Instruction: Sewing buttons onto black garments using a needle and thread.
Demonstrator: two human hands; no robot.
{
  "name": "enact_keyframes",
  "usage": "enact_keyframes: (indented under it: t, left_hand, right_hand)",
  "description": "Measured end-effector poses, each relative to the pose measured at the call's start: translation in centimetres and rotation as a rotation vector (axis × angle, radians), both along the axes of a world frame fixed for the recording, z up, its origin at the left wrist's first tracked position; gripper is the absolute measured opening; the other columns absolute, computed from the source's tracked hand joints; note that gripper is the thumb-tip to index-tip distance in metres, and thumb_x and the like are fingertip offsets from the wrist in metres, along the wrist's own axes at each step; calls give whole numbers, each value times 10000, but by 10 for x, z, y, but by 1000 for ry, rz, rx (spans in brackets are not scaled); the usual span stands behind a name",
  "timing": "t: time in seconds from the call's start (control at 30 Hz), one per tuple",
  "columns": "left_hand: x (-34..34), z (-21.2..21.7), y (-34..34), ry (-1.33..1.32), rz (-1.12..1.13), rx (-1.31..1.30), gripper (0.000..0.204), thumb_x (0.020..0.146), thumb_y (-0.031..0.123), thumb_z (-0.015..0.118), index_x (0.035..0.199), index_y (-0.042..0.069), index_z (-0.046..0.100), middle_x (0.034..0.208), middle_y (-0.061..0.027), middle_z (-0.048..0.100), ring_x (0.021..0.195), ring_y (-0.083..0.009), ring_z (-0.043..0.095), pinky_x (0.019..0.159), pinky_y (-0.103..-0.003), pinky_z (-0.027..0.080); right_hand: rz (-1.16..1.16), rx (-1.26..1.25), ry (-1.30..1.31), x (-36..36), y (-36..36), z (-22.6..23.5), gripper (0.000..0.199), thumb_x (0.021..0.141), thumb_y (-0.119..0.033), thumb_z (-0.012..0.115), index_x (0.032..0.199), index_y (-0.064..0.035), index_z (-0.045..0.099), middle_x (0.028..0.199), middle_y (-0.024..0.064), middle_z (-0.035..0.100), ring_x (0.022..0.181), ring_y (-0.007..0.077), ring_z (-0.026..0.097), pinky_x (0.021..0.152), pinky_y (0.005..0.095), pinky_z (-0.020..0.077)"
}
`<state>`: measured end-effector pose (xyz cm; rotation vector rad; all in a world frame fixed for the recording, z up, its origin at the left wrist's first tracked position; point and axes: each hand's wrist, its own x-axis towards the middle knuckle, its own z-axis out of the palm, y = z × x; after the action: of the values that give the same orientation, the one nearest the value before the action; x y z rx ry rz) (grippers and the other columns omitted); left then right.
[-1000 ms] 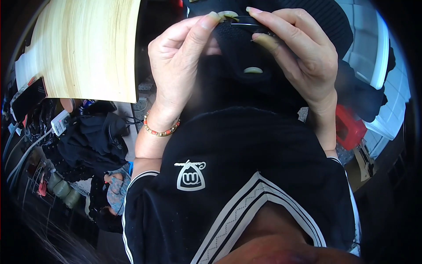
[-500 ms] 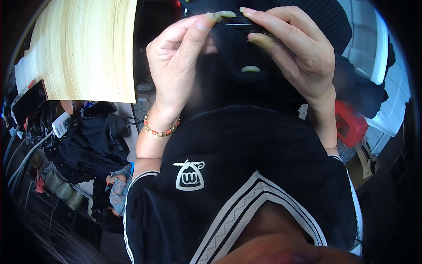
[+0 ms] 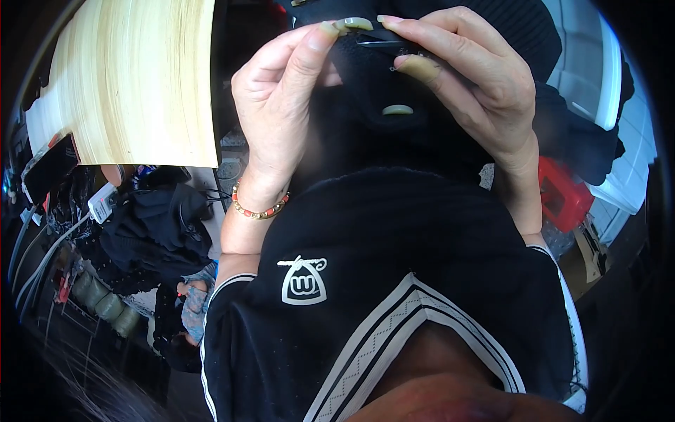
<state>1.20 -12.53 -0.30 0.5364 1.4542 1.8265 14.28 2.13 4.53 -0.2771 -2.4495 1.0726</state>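
My left hand (image 3: 285, 84) is closed, thumb and fingertips pinching a black knit garment (image 3: 365, 88) at a pale green button (image 3: 356, 23). A second pale green button (image 3: 398, 110) lies lower on the same cloth. My right hand (image 3: 478, 81) is closed around a small dark tool with a thin shiny edge (image 3: 380, 44); its exact kind is hard to make out. The tool's tip points left, just below the upper button. A tan covering (image 3: 420, 67) wraps my right thumb. The black garment hangs from my hands down over my lap.
At the left stands a pale wood-grain board (image 3: 133, 84). Below it are a phone (image 3: 50, 169), a white plug block with cables (image 3: 103, 204) and a heap of dark clothes (image 3: 151, 228). A red plastic object (image 3: 562, 195) and white plastic containers (image 3: 619, 176) are on the right.
The tool in my right hand has tilted a little and its edge shows thinner. Both hands and the cloth have shifted very slightly left.
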Motion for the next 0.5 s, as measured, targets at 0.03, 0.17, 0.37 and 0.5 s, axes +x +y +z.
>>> enact_keyframes:
  t: [0.03,0.17,0.37,0.5]
  left_hand:
    - [0,0,0,5,0,1,202,949,165,653,1051,4,720,803,-30,690,658,-56,595,619,-178,484]
    - [1,0,-1,6,-14,4,204,949,165,653,1054,2,718,797,-31,687,665,-58,602,627,-179,490]
    - [1,0,0,5,-16,23,209,952,165,649,1062,-1,715,794,-40,689,662,-62,613,633,-186,508]
    - [1,1,0,12,-9,24,212,950,168,651,1052,-7,715,777,-41,685,649,-60,610,623,-186,510]
  right_hand:
    - [1,-5,-1,1,0,1,340,774,-31,771,1096,33,686,817,111,624,676,200,602,588,280,477]
    - [-60,-137,-118,6,-4,10,336,783,-36,767,1102,33,685,818,112,624,678,199,603,593,278,478]
    - [-93,-141,-111,5,-2,0,346,789,-37,764,1120,27,687,818,110,625,682,191,597,600,270,472]
    - [75,114,85,7,8,-19,387,797,-21,740,1175,10,668,999,114,673,819,165,641,692,226,525]
